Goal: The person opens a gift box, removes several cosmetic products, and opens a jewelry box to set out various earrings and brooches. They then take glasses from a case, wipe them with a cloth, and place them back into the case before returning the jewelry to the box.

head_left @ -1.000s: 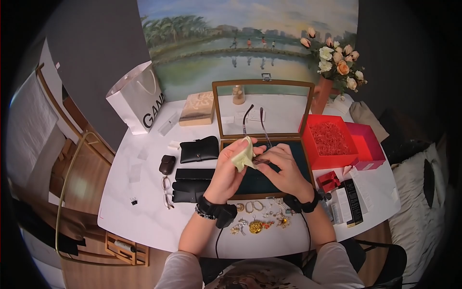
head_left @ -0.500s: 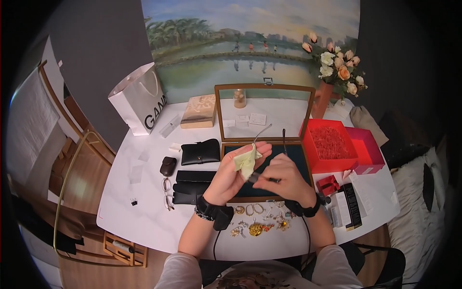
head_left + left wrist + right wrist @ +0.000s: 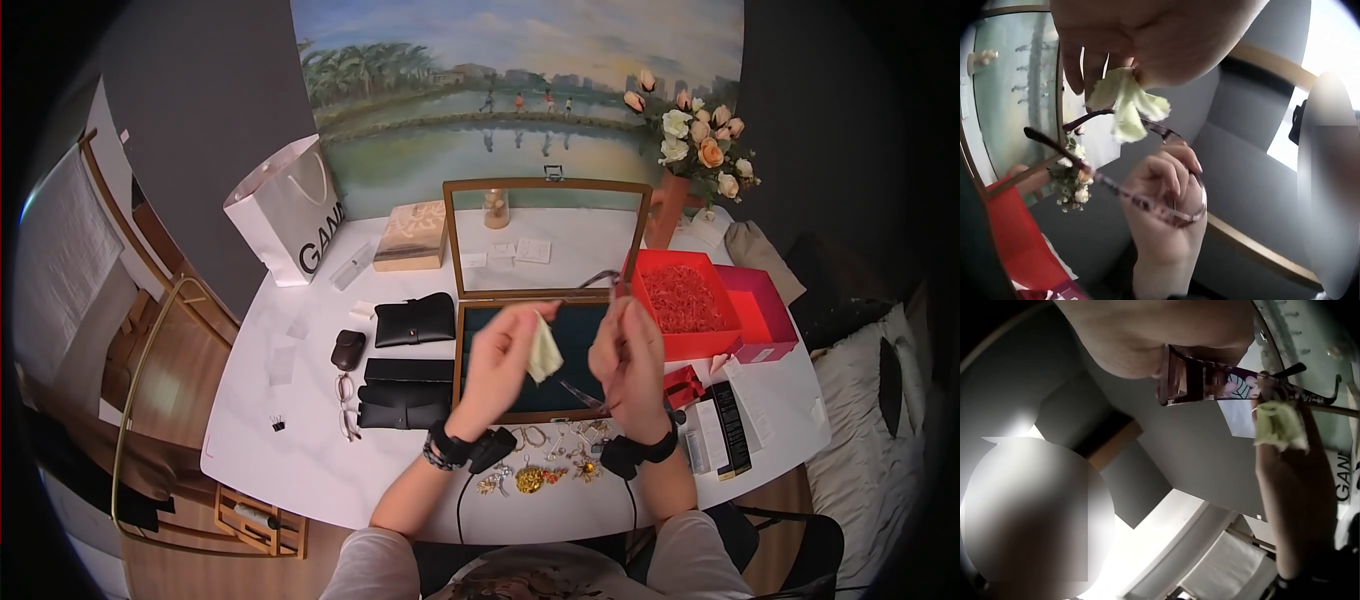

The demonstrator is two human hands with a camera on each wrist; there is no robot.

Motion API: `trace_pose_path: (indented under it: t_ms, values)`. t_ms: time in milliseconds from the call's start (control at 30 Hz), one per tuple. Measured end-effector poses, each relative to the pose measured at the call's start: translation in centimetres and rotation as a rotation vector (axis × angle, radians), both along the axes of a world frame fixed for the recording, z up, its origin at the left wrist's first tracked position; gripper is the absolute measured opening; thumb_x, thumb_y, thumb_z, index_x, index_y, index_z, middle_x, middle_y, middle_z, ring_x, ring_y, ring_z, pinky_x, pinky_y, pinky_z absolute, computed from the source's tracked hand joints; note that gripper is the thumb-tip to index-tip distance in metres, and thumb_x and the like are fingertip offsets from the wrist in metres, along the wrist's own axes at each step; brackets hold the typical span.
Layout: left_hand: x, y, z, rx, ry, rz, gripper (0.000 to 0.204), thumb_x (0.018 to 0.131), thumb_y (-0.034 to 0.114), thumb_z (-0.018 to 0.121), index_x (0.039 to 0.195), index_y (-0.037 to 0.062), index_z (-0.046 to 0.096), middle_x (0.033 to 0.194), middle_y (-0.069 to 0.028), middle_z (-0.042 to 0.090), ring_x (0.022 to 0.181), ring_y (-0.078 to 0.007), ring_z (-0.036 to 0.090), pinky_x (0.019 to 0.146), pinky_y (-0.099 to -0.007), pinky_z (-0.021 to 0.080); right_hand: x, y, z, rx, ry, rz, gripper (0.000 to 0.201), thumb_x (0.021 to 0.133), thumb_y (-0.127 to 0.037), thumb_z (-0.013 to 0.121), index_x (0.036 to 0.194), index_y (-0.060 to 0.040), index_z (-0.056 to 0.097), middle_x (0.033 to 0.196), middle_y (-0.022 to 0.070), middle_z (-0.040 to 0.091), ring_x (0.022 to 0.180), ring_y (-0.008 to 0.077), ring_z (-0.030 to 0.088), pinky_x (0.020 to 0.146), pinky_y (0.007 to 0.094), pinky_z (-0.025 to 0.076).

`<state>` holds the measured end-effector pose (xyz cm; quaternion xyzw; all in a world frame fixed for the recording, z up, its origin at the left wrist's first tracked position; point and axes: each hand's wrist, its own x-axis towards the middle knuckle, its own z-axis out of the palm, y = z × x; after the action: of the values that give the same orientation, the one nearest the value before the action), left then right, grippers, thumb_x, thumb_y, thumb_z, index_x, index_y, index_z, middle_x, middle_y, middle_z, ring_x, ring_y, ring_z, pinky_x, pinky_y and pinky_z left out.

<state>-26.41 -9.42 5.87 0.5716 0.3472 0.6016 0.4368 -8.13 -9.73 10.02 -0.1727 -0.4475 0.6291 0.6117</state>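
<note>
My left hand [image 3: 500,362] pinches a small pale yellow-green cloth [image 3: 545,352], which hangs from the fingertips. My right hand [image 3: 630,355] grips a pair of eyeglasses [image 3: 1110,184] by the lens front, both temples extended. In the right wrist view one temple shows a floral pattern [image 3: 1241,386]. The cloth overlaps the far temple in the left wrist view. Both hands are above a wooden display case [image 3: 460,365] with a dark green inside and its glass lid [image 3: 448,240] raised.
Black eyeglass cases [image 3: 415,320], brown-rimmed glasses [image 3: 346,400] and a small brown pouch [image 3: 347,349] lie left. Several pieces of jewelry [image 3: 540,478] lie in front. A red box [image 3: 690,345] with shredded filling, a flower vase [image 3: 667,215] and a paper bag [image 3: 285,210] stand around.
The hands have drawn apart, the right one rising and turning with the glasses so the temples now point left. The left hand has turned over from palm up, and the cloth now hangs down.
</note>
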Motion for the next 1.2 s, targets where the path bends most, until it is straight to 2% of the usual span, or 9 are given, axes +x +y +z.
trace_pose_path:
  t_ms: [33,167,233,533,667,800,867,1000,1200]
  values:
    - [1.1,-0.4,-0.5,0.015,-0.012,0.021,0.030,0.113,0.020,0.050,0.129,-0.0006,0.066,0.130,-0.0084,0.070,0.098,-0.0051,0.063,0.082,-0.0220,0.052,0.4,0.4,0.2,0.000,0.000,0.000,0.028,0.113,-0.030,0.047,0.104,-0.0057,0.057,0.066,-0.0002,0.051,0.051,0.0059,0.041,0.048,0.0221,0.033]
    - [3.1,-1.5,0.4,0.467,0.381,0.386,0.023,0.110,0.010,0.052,0.119,0.0009,0.071,0.130,-0.0127,0.072,0.116,-0.0219,0.068,0.105,-0.0358,0.048,1.2,1.9,0.0,-0.154,0.292,0.038,0.028,0.114,-0.032,0.042,0.109,-0.0087,0.056,0.066,-0.0012,0.042,0.049,0.0087,0.035,0.048,0.0252,0.032]
    - [3.6,-2.6,0.8,0.551,0.422,0.315,0.021,0.107,0.007,0.053,0.114,0.0008,0.072,0.129,-0.0161,0.072,0.126,-0.0300,0.065,0.114,-0.0416,0.040,1.1,2.5,-0.9,-0.181,0.383,0.023,0.027,0.114,-0.031,0.041,0.112,-0.0089,0.057,0.066,-0.0020,0.039,0.047,0.0093,0.032,0.047,0.0260,0.030]
    - [4.3,-3.3,-0.3,0.063,0.409,-0.197,0.021,0.112,0.014,0.046,0.107,0.0006,0.062,0.079,-0.0105,0.065,0.072,-0.0221,0.066,0.071,-0.0327,0.053,0.2,3.2,-0.3,-0.345,0.309,-0.108,0.020,0.111,-0.024,0.049,0.111,-0.0068,0.060,0.084,-0.0008,0.049,0.074,0.0107,0.043,0.076,0.0250,0.040]
    - [4.1,-2.8,-0.7,0.319,0.532,-0.190,0.016,0.108,0.015,0.049,0.102,0.0036,0.059,0.079,-0.0197,0.064,0.076,-0.0422,0.065,0.069,-0.0460,0.051,2.8,3.8,-0.6,-0.260,0.399,0.124,0.019,0.110,-0.021,0.052,0.114,-0.0036,0.061,0.089,-0.0006,0.050,0.071,0.0094,0.041,0.074,0.0250,0.038]
    - [2.5,-1.4,-0.7,0.487,0.712,-0.109,0.021,0.110,0.014,0.046,0.102,0.0022,0.062,0.079,-0.0146,0.064,0.075,-0.0361,0.067,0.071,-0.0412,0.052,4.7,3.9,0.3,-0.176,0.434,0.257,0.020,0.111,-0.021,0.053,0.117,-0.0030,0.061,0.089,-0.0014,0.049,0.069,0.0081,0.039,0.071,0.0255,0.038]
    - [2.2,-1.2,-0.3,0.447,0.488,-0.091,0.020,0.109,0.017,0.049,0.099,0.0021,0.060,0.080,-0.0191,0.063,0.075,-0.0405,0.065,0.070,-0.0431,0.052,4.0,3.2,0.9,-0.175,0.359,0.176,0.021,0.111,-0.021,0.054,0.120,-0.0028,0.061,0.091,-0.0018,0.051,0.072,0.0065,0.044,0.074,0.0245,0.040]
    - [1.8,-2.2,0.6,-0.012,0.018,-0.243,0.034,0.115,0.024,0.041,0.102,-0.0004,0.061,0.082,-0.0095,0.067,0.072,-0.0164,0.067,0.069,-0.0304,0.055,2.7,3.0,0.3,-0.002,0.117,0.144,0.018,0.108,-0.015,0.059,0.120,-0.0009,0.062,0.100,0.0002,0.062,0.087,0.0066,0.060,0.082,0.0247,0.049]
    - [2.0,-2.2,1.6,-0.132,-0.146,-0.252,0.042,0.116,0.032,0.041,0.105,-0.0013,0.063,0.087,-0.0079,0.069,0.076,-0.0138,0.067,0.071,-0.0272,0.054,0.8,2.2,-0.7,0.148,-0.313,-0.052,0.014,0.102,-0.011,0.069,0.111,0.0006,0.069,0.102,0.0057,0.072,0.097,0.0097,0.066,0.091,0.0261,0.052]
